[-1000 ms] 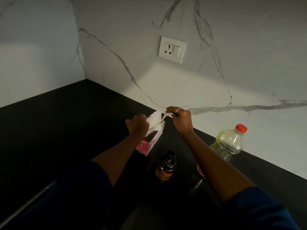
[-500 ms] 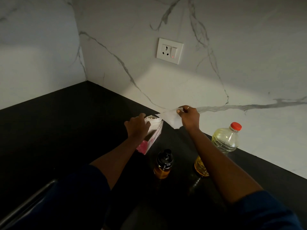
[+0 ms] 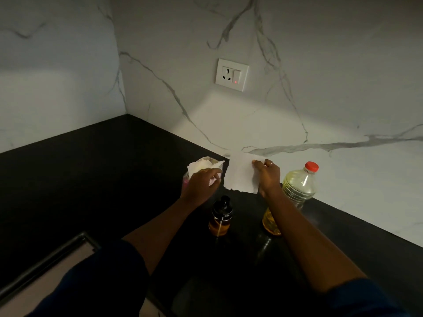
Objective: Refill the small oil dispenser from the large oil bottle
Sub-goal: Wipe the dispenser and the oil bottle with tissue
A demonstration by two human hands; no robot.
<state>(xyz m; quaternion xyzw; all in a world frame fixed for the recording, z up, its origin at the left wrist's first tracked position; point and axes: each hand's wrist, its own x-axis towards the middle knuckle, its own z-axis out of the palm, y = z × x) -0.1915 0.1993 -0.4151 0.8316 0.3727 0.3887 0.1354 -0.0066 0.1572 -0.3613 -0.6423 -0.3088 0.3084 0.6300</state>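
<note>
The small oil dispenser, amber glass with a black pump top, stands on the black counter between my forearms. Behind my right arm stands the large clear oil bottle with its red cap on and yellow oil low inside. My right hand pinches a torn white tissue sheet and holds it up just above the counter. Resting on the tissue box, my left hand presses down on its top, where white tissue sticks out.
White marble walls meet in a corner at the back. A wall socket with a red light sits above the counter. A metal-edged recess lies at the lower left.
My right hand has pulled one tissue sheet free of the box and carried it to the right. My left hand has stayed on the box.
</note>
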